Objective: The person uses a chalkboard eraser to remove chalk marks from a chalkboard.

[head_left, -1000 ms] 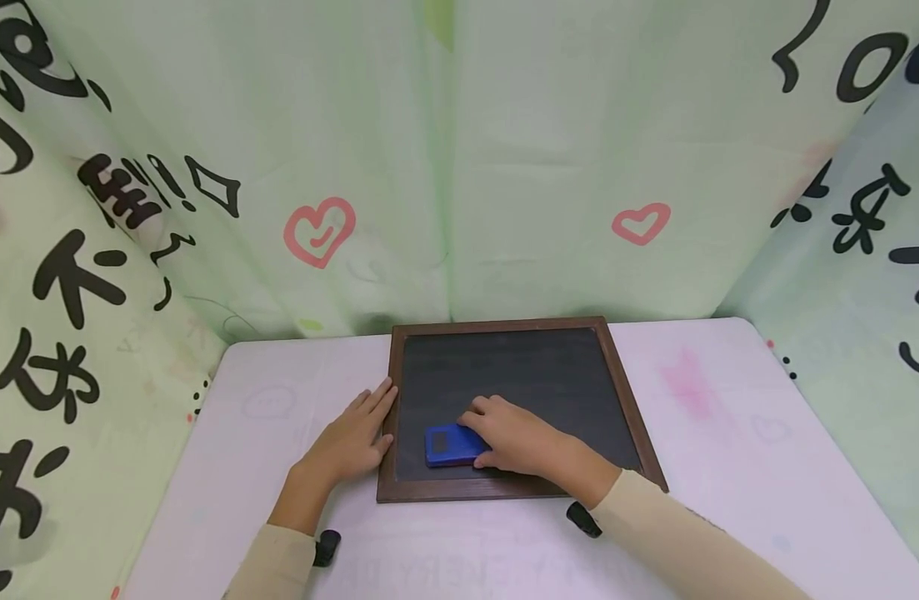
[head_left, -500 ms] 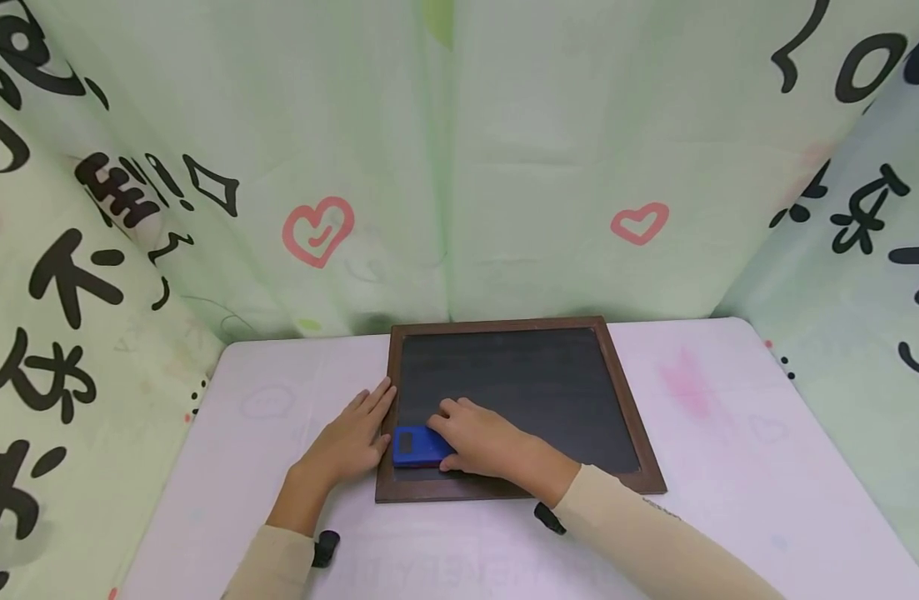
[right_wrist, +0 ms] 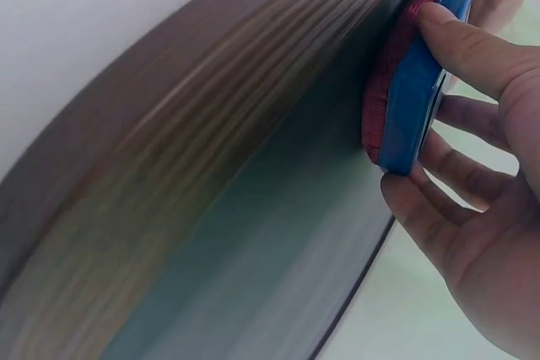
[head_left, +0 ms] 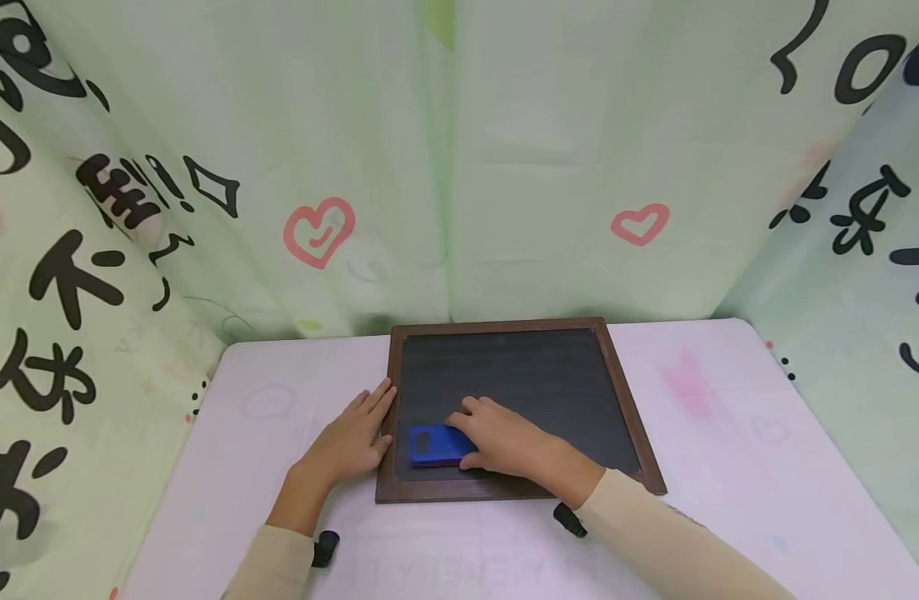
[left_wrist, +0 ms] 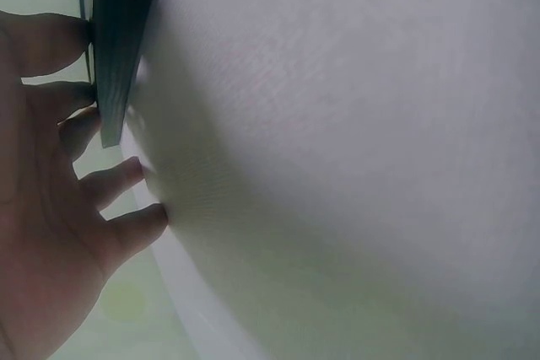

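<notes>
My right hand (head_left: 504, 440): I grip the blue plastic eraser with the red felt pad (head_left: 438, 446), thumb on one side and fingers on the other.
Where the eraser is: it sits flat on the dark square chalkboard with the brown wooden frame (head_left: 537, 383), near the front left corner.
My left hand (head_left: 350, 440): it lies flat and loose on the pale pink table (head_left: 729, 433), fingertips against the frame's left edge, holding nothing.
How I wipe well: I think I should push down evenly so the whole felt touches.
How I keep it steady: I think my left hand should press the frame so the board does not slide.
</notes>
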`<state>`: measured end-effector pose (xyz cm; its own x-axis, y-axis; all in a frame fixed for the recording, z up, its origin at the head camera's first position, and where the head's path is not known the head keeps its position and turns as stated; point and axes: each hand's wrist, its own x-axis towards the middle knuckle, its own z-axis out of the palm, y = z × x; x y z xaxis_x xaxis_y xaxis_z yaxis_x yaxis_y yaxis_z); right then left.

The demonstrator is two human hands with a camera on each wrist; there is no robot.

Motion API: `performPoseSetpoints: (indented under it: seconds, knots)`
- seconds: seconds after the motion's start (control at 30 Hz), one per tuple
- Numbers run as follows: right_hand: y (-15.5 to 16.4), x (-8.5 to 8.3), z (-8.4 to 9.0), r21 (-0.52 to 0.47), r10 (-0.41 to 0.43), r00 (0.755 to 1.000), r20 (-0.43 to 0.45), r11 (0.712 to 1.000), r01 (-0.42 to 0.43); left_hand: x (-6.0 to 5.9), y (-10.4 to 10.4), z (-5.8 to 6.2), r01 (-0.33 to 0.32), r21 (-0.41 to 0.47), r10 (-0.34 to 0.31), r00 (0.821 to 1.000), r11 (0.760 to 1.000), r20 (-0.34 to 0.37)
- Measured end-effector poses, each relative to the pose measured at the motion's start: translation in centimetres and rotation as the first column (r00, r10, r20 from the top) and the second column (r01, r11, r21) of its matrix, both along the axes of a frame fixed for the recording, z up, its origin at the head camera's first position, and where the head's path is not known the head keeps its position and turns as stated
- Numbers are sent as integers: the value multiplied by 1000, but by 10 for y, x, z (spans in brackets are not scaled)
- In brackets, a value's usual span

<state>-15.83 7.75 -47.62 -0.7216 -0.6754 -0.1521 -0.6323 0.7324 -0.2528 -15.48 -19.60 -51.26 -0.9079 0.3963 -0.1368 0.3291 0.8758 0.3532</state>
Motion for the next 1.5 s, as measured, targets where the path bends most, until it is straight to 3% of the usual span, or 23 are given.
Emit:
performPoseSetpoints:
  seconds: [0.33,1.03,1.5]
  knots:
    - [35,0,1,-39,-97,994,45,994,99,0,-1,2,-9,2,9,1000,1000,-1]
    - [165,14,7,-73,-235,971,42,969,238,-2,2,-2,4,-11,-5,1000,1000,-12]
    - [188,16,7,-80,-281,959,48,955,284,0,0,-2,1,-4,-1,1000,1000,-19]
